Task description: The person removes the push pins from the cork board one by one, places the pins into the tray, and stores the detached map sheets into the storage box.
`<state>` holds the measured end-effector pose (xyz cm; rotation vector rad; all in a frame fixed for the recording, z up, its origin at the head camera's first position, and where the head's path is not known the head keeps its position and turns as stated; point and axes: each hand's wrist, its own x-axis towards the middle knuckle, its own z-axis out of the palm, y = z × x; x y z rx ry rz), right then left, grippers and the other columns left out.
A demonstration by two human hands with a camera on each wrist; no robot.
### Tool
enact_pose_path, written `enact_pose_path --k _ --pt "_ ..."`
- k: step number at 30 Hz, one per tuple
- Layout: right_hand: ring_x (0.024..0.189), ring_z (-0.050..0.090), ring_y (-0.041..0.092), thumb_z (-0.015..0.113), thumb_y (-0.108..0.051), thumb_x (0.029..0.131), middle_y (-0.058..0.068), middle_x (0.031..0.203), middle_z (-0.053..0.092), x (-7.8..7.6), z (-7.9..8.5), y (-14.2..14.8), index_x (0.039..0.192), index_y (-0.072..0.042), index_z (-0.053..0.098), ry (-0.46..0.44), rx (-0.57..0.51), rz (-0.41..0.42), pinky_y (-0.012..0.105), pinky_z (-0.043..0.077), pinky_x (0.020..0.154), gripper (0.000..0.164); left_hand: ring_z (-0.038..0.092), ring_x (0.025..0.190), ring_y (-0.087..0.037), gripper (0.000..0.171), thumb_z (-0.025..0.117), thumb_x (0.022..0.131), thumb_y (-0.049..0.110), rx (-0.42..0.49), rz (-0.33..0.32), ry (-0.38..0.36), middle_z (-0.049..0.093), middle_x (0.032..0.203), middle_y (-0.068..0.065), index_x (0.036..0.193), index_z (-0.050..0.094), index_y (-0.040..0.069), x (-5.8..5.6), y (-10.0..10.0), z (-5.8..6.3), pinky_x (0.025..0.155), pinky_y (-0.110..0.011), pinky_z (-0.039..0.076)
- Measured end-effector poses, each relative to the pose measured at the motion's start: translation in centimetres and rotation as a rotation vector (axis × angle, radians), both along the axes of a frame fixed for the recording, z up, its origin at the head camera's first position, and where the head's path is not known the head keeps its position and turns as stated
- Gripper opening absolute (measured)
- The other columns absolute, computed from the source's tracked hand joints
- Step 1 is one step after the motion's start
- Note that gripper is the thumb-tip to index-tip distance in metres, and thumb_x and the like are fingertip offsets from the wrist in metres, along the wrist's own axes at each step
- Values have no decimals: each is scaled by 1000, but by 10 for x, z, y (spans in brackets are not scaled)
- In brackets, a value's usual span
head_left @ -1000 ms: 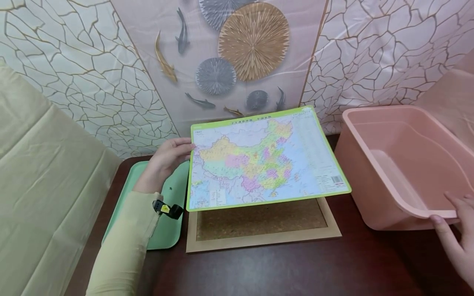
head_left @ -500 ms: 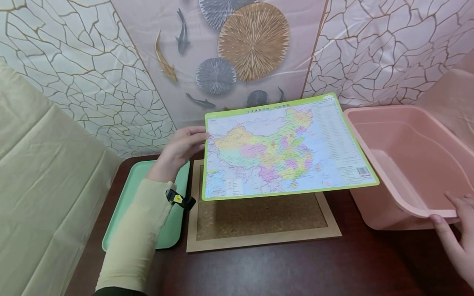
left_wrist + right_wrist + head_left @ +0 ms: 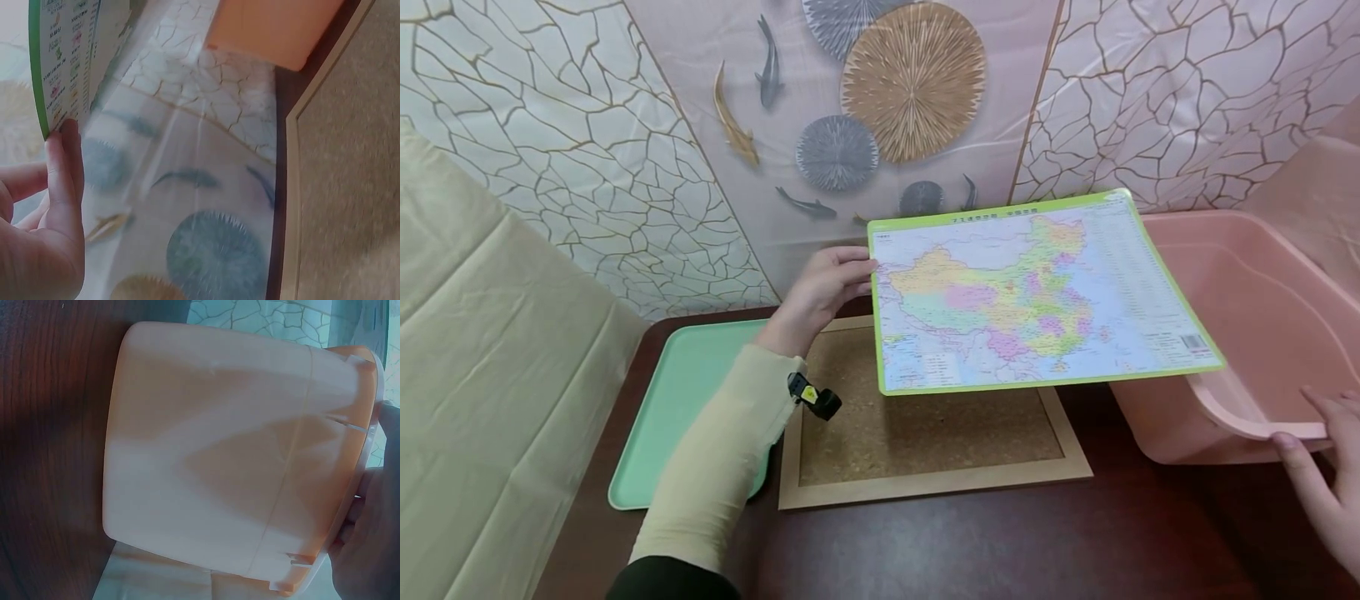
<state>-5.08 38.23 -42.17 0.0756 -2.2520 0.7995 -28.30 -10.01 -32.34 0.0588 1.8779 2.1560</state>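
My left hand (image 3: 817,287) is pinching the map's (image 3: 1037,292) left edge, so the map floats tilted over the cork board (image 3: 925,421), its far end over the pink tub (image 3: 1262,333). Right hand (image 3: 1326,467) grips the tub's near rim.

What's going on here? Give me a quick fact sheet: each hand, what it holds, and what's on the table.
Left hand: pinches the left edge of a map sheet, held in the air
Map sheet: tilted, above the cork board, its right end over the pink tub
Right hand: holds the tub's near rim
Green tray: left of the cork board
Table: dark wood
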Motion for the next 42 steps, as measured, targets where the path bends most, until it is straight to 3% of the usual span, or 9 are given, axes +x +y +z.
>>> enact_pose_path --k 6,7,18,22,25,30,33,38,42 --pt "156 28 -2 55 -31 112 40 151 50 1 3 -1 145 14 53 -13 11 -18 19 14 131 56 71 89 -9 38 62 106 0 -5 -6 -25 65 141 -27 143 60 -10 -1 24 0 74 -17 61" --pt "156 28 -1 54 -33 112 51 142 46 2 4 -2 145 13 53 -15 17 -22 19 14 131 57 71 90 -10 38 62 106 1 -5 -7 -32 63 143 -28 143 60 -9 -1 28 0 74 -17 61" --pt "156 31 2 54 -40 111 50 146 43 5 4 -2 147 10 52 -6 26 -53 13 16 127 62 71 92 -13 36 62 107 2 31 -55 -3 64 144 -28 141 62 -9 2 56 9 86 -26 63" --pt "139 34 -18 56 -39 111 -7 150 58 5 2 -1 147 13 52 39 8 -22 3 20 116 63 72 92 -13 35 62 107 2 60 -67 -10 64 143 -28 140 63 -10 4 66 12 103 -37 61" --pt "127 36 -25 57 -41 110 -44 137 38 6 1 -1 146 14 52 66 -3 -5 -1 22 108 65 74 102 -22 37 62 107 2 68 -57 -35 65 142 -28 142 61 -9 4 75 14 109 -39 59" --pt "115 38 -27 57 -43 110 -43 138 39 8 1 -3 146 14 52 83 -1 -1 -3 24 101 68 68 127 -36 39 63 106 3 66 -51 -63 66 141 -28 144 61 -7 4 90 17 88 -24 65" --pt "119 40 -25 56 -47 110 -43 138 40 8 1 -4 145 15 52 95 -3 10 -2 25 102 72 73 114 -31 37 63 107 2 83 -58 -72 65 141 -29 142 62 -8 5 99 17 72 -16 62" --pt "128 39 -23 56 -49 109 -42 140 40 8 3 -4 145 16 52 99 -9 18 -2 25 107 74 70 87 -12 36 63 107 2 126 -94 -58 64 142 -31 140 63 -11 8 111 13 99 -31 63" --pt "130 37 -22 55 -52 109 -42 140 39 8 2 -3 145 15 52 92 19 0 -1 23 108 76 74 116 -28 36 63 106 1 153 -129 -64 64 143 -30 141 62 -10 13 120 10 114 -41 55"
